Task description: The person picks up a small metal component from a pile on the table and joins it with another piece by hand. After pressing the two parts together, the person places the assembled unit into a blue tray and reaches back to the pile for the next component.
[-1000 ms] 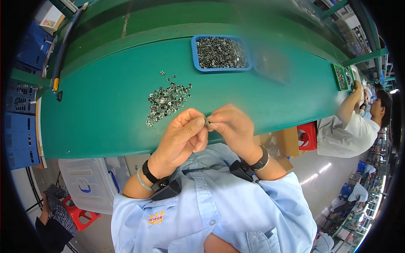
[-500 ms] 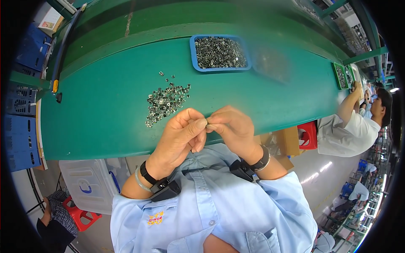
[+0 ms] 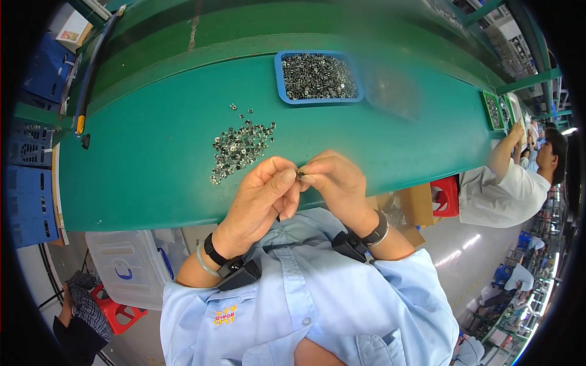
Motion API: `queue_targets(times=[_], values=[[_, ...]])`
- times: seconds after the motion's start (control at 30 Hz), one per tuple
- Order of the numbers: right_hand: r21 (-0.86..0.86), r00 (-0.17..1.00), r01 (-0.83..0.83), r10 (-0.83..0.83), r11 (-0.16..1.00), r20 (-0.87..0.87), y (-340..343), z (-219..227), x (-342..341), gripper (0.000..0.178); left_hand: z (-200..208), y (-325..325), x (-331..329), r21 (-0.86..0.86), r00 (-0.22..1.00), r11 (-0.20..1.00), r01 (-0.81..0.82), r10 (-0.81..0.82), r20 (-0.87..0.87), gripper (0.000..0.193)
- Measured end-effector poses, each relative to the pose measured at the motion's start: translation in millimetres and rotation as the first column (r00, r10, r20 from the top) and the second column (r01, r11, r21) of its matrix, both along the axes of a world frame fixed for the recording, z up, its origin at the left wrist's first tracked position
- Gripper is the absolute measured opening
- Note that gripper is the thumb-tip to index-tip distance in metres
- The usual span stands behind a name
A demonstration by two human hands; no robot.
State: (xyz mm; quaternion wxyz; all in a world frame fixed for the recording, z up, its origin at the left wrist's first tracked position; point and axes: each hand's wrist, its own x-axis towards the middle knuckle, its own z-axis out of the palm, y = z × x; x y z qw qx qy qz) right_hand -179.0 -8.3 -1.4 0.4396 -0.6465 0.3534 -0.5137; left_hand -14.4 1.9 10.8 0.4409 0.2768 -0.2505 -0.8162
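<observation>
Between my fingertips is a small dark part (image 3: 300,175), too small and too covered to name more exactly. My left hand (image 3: 267,189) pinches it from the left with thumb and forefinger, the other fingers curled in. From the right, my right hand (image 3: 337,183) pinches at the same part. Both hands are raised over the near edge of the green table. Beyond my left hand lies a loose pile of small square metal parts (image 3: 238,147), silver and black. Farther back stands a blue tray (image 3: 279,79) filled with many similar pieces.
A co-worker (image 3: 513,183) sits at the right end of the green table (image 3: 152,128), by a green tray (image 3: 486,104). Blue crates (image 3: 30,201) stack up at left. Below the edge are a lidded plastic bin (image 3: 125,262), a cardboard box (image 3: 420,204) and a red stool (image 3: 448,196).
My right fingers have shifted slightly at the pinch, and the dark part shows more between my fingertips. My left hand has hardly moved. Pile and blue tray look the same.
</observation>
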Motion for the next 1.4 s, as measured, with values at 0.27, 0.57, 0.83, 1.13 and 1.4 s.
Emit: queue_targets(times=[0.27,0.57,0.83,1.13,1.4], values=[[-0.031,0.999,0.019,-0.02,0.999,-0.037,1.7,0.3,1.4,0.006,-2.1,1.2,0.3,-0.026,1.0,1.0,0.0,0.0,-0.016,0.015],[-0.079,0.993,0.016,-0.025,0.997,-0.117,-6.0,1.6,1.2,0.006,-2.5,1.7,-1.3,-0.019,0.997,0.998,-0.057,0.057,0.047,0.014],[-0.121,0.884,0.24,-0.269,0.963,-0.383,-95.4,16.9,-26.3,0.014,-12.1,6.0,18.2,-0.004,0.991,0.998,-0.067,0.067,0.118,0.013],[-0.265,0.592,-0.164,-0.12,0.95,-0.797,-89.8,17.9,7.8,0.021,-18.1,5.1,29.6,0.027,0.996,0.999,-0.022,0.019,0.082,0.012],[-0.171,0.612,-0.208,-0.008,0.963,-0.791,-86.0,0.8,9.1,0.018,-16.7,5.2,30.3,0.033,0.996,0.999,-0.033,0.03,0.082,0.014]])
